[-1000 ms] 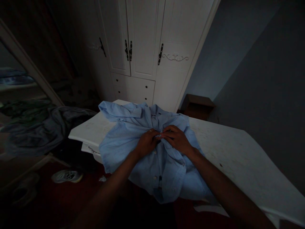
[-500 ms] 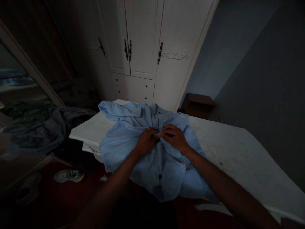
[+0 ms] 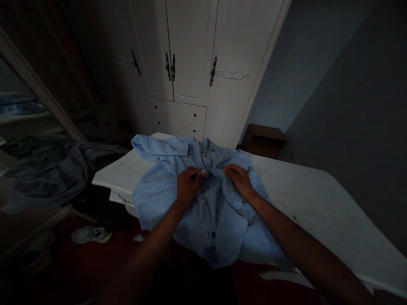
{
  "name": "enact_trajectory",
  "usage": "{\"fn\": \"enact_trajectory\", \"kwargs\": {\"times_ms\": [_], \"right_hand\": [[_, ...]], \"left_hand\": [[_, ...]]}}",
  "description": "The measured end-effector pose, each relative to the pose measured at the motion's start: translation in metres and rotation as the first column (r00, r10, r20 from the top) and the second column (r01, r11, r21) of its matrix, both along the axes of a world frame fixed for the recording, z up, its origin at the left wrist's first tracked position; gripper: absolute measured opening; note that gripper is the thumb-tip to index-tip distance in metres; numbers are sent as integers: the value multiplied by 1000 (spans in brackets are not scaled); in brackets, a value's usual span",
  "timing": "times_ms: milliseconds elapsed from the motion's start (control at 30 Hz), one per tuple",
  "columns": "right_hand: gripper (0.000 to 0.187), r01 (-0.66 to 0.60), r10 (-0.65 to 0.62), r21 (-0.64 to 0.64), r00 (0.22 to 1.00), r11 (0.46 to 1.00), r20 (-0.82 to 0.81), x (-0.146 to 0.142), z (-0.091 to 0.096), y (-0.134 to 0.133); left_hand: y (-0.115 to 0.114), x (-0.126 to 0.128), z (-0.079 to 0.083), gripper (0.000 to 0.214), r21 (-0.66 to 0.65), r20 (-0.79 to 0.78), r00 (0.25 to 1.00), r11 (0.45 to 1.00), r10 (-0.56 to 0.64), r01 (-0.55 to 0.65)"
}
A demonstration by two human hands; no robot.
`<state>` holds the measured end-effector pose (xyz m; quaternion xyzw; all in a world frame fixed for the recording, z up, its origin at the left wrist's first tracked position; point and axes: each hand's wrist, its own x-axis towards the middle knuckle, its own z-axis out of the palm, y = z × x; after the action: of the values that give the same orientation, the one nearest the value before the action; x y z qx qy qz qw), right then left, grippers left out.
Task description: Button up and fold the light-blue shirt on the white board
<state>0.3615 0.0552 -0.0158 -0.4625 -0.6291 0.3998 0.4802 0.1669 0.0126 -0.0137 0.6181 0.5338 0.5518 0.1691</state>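
A light blue button-up shirt lies spread front-up over a white table, its collar toward the wardrobe and its hem over the near edge. My left hand pinches the button edge of the front, a pale button showing at the fingertips. Opposite it, my right hand is closed on the other front edge, the one with the buttonholes. Between the hands the two edges stand apart, showing the inside of the shirt. Lower down, more buttons run along the left edge. The fingertips of my right hand are partly hidden.
Behind the table stands a white wardrobe with dark handles. A small brown cabinet is at the back right. Dark clothes are heaped at the left. A shoe sits on the red floor.
My hands were together at the middle of the shirt front. They have moved apart, left and right, and the two front edges have separated between them.
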Motion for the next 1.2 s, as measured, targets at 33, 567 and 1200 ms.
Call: {"fn": "enact_trajectory", "kwargs": {"times_ms": [33,567,1200], "right_hand": [[18,-22,21,-24,1000,999,-18,2,0,1],[26,-540,552,-123,827,833,108,25,39,-11],[24,-318,-117,542,774,778,622,-13,37,-37]], "left_hand": [[0,0,0,13,-12,-1,1000,1000,3,-3],[-7,11,3,33,-149,-519,854,987,-32,-53],[-6,12,3,18,-117,-700,710,993,-74,-12]]}}
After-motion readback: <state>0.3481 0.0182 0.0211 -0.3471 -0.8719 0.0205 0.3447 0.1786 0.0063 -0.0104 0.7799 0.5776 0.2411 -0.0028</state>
